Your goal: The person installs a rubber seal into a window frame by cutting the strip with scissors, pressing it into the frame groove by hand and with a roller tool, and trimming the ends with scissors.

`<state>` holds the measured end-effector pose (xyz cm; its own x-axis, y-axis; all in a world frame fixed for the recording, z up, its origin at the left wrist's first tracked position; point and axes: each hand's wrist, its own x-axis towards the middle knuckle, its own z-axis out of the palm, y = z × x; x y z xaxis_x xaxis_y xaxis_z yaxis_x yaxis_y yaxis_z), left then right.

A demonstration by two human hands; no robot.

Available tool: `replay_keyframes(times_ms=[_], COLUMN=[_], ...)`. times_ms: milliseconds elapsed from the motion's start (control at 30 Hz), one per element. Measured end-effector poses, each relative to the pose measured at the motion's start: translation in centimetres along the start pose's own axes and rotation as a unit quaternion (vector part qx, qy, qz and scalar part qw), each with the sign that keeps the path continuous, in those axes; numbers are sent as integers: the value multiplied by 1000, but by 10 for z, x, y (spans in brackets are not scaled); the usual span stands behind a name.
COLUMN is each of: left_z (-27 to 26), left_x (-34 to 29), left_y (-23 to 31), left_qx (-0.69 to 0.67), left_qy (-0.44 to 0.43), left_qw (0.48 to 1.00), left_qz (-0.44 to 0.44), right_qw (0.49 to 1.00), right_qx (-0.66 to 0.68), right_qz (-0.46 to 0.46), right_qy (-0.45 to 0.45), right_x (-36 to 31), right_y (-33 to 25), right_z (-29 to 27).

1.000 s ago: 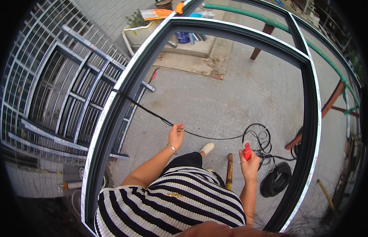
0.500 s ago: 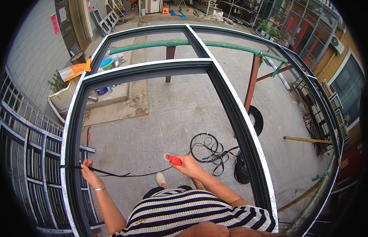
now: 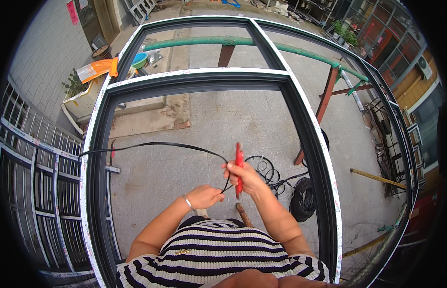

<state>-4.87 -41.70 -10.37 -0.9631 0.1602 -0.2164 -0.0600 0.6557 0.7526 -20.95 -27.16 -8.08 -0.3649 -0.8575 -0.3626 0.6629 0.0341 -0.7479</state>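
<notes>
— Black rubber strip (image 3: 151, 144), see it? It runs from the left rail of the dark window frame (image 3: 199, 77) across to her hands.

— Left hand (image 3: 204, 196) is pinched shut on the strip's end; right hand (image 3: 245, 176) is wrapped around a red-handled tool (image 3: 238, 169), blade end close to the strip.

— What's crowding her?

— A coil of black cord (image 3: 302, 201) lies on the concrete just right of her, inside the frame. A wooden handle (image 3: 242, 214) sits by her feet.

— Room to move?

— Open concrete ahead within the frame. Metal grilles (image 3: 36, 182) lean outside the left rail; a green pipe (image 3: 262, 44) on red legs crosses beyond.
</notes>
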Motion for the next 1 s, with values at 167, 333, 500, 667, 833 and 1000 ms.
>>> replay_keyframes(times_ms=[167,333,500,667,833,1000], left_z=[5,-65,-138,-178,-185,-93], left_x=[-30,-31,-79,-101,-95,-32], left_y=[-95,-99,-121,-79,-65,-55], left_qx=[-70,-527,-588,-497,-283,-8], left_qy=[90,393,579,699,748,405], left_qw=[987,752,555,506,600,909], left_qz=[-109,53,100,87,-9,-95], right_qw=[995,950,890,808,798,946], right_qx=[-66,-287,-415,-546,-556,-242], right_qz=[-55,-24,-58,-21,23,-23], right_qy=[54,119,178,219,230,213], right_x=[16,21,23,23,25,50], right_y=[-41,-19,46,71,109,65], right_z=[-10,-25,-99,-144,-186,-87])
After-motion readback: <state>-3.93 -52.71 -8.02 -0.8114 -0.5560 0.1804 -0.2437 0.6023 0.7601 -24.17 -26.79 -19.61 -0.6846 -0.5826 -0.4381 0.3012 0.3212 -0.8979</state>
